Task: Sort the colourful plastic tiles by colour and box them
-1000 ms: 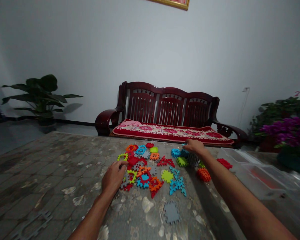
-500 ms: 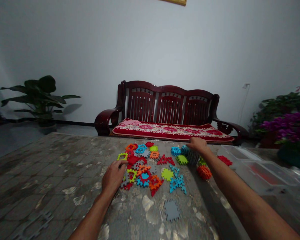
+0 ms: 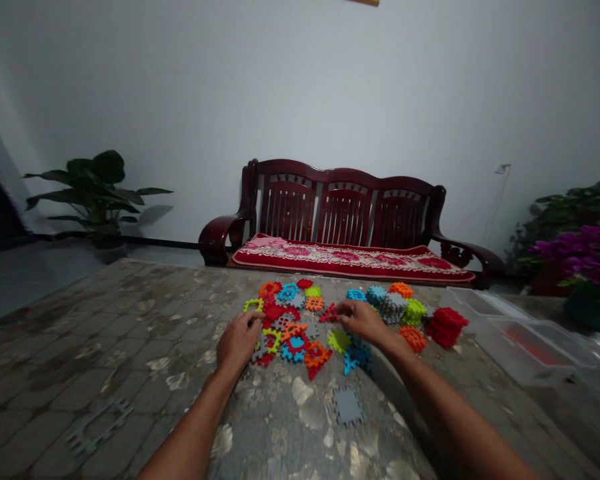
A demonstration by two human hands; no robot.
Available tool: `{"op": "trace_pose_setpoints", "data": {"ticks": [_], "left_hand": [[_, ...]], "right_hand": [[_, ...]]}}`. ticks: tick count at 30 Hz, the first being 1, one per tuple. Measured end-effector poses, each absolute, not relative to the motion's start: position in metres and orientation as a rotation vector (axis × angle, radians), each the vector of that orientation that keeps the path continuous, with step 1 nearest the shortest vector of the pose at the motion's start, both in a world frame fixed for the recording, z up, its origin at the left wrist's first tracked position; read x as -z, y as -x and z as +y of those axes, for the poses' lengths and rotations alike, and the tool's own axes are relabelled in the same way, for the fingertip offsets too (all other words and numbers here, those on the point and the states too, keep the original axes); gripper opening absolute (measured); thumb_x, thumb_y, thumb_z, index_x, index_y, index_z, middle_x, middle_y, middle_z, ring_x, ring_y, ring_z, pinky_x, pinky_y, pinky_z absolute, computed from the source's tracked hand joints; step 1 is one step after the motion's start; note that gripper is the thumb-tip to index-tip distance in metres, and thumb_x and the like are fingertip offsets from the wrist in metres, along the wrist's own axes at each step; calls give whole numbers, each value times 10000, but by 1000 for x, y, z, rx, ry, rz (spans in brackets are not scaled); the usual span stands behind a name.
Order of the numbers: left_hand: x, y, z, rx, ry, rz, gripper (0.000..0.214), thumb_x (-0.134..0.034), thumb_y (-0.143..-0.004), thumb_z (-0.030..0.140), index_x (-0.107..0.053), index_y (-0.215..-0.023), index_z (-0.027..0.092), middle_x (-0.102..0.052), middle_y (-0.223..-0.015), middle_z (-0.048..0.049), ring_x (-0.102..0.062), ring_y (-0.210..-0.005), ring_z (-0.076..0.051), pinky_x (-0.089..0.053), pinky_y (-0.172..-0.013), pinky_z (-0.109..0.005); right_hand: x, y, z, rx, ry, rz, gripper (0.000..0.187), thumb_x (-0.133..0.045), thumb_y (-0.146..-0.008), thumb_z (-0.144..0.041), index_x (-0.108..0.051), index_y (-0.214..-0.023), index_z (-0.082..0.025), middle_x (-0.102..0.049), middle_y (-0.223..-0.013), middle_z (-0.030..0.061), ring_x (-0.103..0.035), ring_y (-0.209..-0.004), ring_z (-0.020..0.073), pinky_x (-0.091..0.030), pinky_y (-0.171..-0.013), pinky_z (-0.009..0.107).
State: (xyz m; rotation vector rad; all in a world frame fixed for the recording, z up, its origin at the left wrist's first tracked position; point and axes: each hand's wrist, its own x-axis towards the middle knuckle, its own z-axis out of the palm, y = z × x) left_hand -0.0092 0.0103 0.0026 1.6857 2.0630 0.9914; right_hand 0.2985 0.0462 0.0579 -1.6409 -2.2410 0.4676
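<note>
A: Two hands reach over the table [image 3: 145,333]. The left hand [image 3: 237,340] lies palm down, fingers bent onto the nine o'clock edge of the heap of toothed foam tiles [image 3: 293,330]. I cannot tell whether it grips one.

B: And the right hand [image 3: 363,320]?

A: Knuckles up, fingertips on a red tile [image 3: 329,313] at the heap's two o'clock. Pinching or merely touching, I cannot tell.

B: Around them?

A: A blue tile [image 3: 356,359] lies partly under that wrist. A grey tile [image 3: 347,405] sits alone at six o'clock. A red stack [image 3: 446,325] stands at three o'clock, with clear bins [image 3: 510,340] beyond.
</note>
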Motion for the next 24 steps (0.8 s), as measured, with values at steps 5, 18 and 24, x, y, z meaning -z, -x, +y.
{"op": "trace_pose_setpoints", "data": {"ticks": [5,18,24], "left_hand": [[-4,8,10,-966,-1688,2061,289,-496,-908,260,-753,-1036,288,-758,-1147,-6,-666,-1046,-191,-476,-857,-259],[-5,6,9,-919,-1733,2058,280,-500,-913,294,-758,-1022,303,-768,-1138,8,-685,-1027,-207,-471,-802,-262],[-4,6,10,-944,-1736,2042,281,-498,-912,265,-757,-1013,300,-771,-1132,14,-688,-1027,-191,-469,-822,-250]], "right_hand": [[-49,-253,11,-461,1589,-2281,378,-637,-824,-358,-736,-1161,-220,-741,-1184,59,-660,-1092,250,-484,-934,345],[-28,-209,-20,-172,1506,-2379,662,-639,-798,-334,-500,-1433,-213,-649,-1226,117,-556,-1169,288,-411,-1008,383],[-35,-217,-18,-180,1347,-2400,688,-562,-790,-137,-443,-1462,-221,-556,-1346,113,-537,-1214,245,-436,-1009,346]]}}
